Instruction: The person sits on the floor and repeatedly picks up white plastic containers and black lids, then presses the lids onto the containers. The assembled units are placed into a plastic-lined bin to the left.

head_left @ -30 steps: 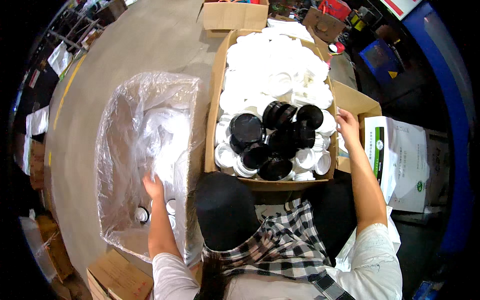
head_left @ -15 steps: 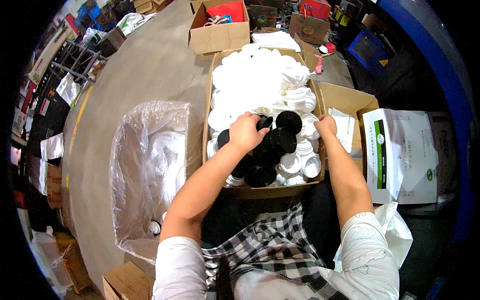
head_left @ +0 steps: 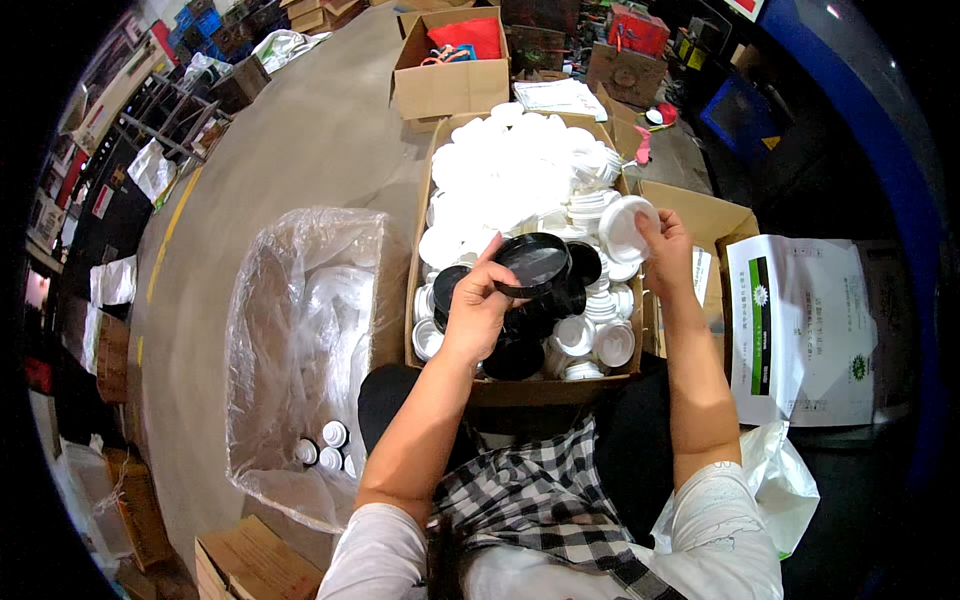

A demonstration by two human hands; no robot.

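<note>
My left hand (head_left: 476,308) grips a round black lid (head_left: 533,262) by its left edge, with the shallow hollow side tilted up toward me. In my right hand (head_left: 668,252) is a round white lid (head_left: 627,229), pinched at its right rim and raised on edge. Both are held over a large cardboard box (head_left: 412,330) heaped with white lids (head_left: 500,185). Several more black lids (head_left: 515,358) lie in the near middle part of the heap, partly hidden by my left hand and the black lid.
A carton lined with clear plastic (head_left: 262,330) stands at the left, holding several small white pieces (head_left: 334,434). Behind is a box with a red item (head_left: 455,85). An open carton (head_left: 735,215) and a printed white sheet (head_left: 800,330) are at the right.
Both hands have lifted from the heap, the left now with a black lid, the right with a white lid. My view has shifted, showing more small white pieces in the plastic-lined carton.
</note>
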